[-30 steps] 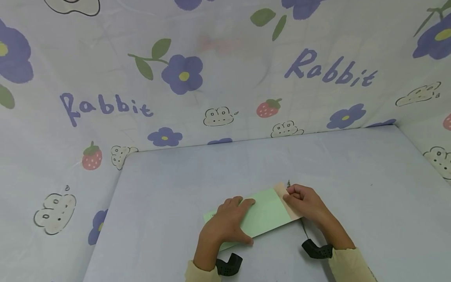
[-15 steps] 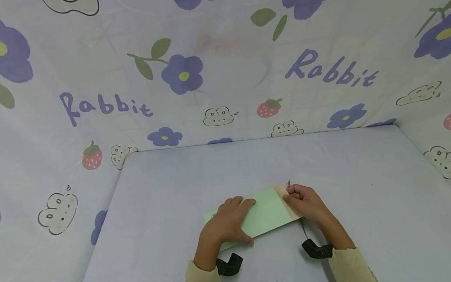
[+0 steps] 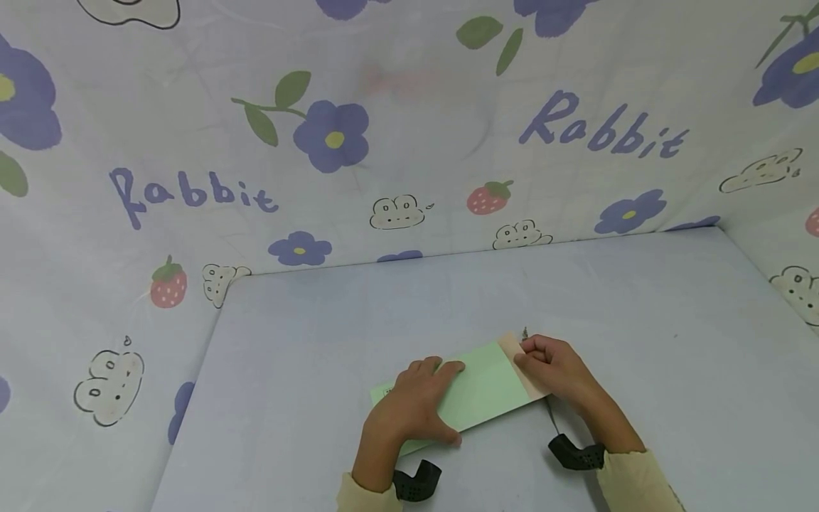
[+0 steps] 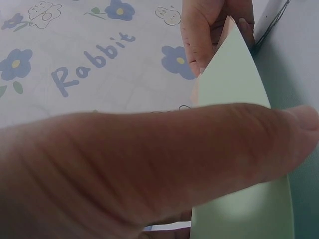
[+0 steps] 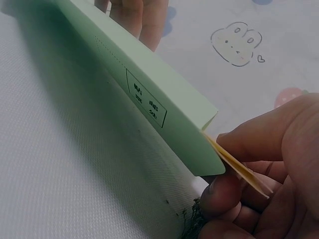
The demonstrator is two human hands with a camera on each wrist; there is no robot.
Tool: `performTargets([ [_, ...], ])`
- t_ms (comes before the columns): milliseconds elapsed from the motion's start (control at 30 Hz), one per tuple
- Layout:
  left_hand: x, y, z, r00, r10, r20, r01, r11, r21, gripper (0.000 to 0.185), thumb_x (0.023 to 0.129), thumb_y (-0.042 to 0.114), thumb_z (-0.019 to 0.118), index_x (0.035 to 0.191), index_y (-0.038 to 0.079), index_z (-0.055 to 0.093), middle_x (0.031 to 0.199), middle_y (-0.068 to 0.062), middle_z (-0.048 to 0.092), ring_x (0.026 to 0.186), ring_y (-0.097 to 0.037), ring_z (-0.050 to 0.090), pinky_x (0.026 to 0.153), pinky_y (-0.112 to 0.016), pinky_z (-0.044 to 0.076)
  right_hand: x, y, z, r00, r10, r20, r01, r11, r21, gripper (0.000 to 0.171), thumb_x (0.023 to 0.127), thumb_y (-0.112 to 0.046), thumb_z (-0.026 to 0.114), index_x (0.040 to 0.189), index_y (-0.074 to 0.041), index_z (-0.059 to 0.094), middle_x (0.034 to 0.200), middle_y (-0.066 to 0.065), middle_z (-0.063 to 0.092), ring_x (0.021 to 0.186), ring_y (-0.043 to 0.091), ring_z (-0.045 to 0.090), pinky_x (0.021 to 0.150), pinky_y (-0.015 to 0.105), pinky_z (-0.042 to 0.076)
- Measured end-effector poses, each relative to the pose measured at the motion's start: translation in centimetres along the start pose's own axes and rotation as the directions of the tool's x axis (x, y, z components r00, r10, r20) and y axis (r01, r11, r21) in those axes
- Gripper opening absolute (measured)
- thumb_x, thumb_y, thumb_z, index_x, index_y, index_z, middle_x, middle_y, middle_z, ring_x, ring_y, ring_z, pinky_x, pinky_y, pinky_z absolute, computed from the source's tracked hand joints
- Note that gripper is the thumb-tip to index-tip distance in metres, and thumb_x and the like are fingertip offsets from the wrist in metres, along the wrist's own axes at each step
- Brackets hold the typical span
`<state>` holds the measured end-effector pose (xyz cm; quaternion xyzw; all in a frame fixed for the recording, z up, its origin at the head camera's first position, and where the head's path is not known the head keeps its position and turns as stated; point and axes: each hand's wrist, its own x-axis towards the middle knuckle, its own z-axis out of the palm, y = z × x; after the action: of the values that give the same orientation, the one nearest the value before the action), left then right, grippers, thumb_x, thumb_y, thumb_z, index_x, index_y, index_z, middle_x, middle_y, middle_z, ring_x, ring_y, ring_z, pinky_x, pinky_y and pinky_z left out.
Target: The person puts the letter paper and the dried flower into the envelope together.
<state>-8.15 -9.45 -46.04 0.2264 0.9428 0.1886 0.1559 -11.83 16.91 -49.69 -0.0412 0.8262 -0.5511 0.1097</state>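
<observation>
The envelope (image 3: 483, 387) is held slantwise at the surface (image 3: 307, 341), right end angled farther back; can't be told if it's fully touching. Its left part is covered by the left hand (image 3: 412, 405). At its right end the paper insert (image 3: 532, 386) is partly tucked in and pinched by the right hand (image 3: 557, 366). The left wrist camera (image 3: 417, 482) is worn in front of the envelope, and behind it, well apart, the cloth (image 3: 422, 128) is hung.

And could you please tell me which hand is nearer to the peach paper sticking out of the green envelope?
The right hand: it pinches the peach paper at its exposed end. The left hand grips the green envelope farther along, apart from the visible paper.
</observation>
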Motion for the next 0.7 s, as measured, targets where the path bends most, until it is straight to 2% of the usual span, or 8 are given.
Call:
performTargets([
  [700, -0.1, 0.23, -0.17, 1.0, -0.007, 0.011, 0.007, 1.0, -0.02, 0.099, 0.067, 0.038, 0.094, 0.15, 0.021, 0.043, 0.148, -0.012, 0.044, 0.136, -0.029, 0.04, 0.108, -0.049, 0.036, 0.03, 0.15, -0.03, 1.0, 0.007, 0.006, -0.007, 1.0, -0.012, 0.021, 0.098, -0.014, 0.063, 0.106, 0.005, 0.064, 0.074, 0.002, 0.063, 0.068, 0.015, 0.054, 0.06, 0.027, 0.047],
])
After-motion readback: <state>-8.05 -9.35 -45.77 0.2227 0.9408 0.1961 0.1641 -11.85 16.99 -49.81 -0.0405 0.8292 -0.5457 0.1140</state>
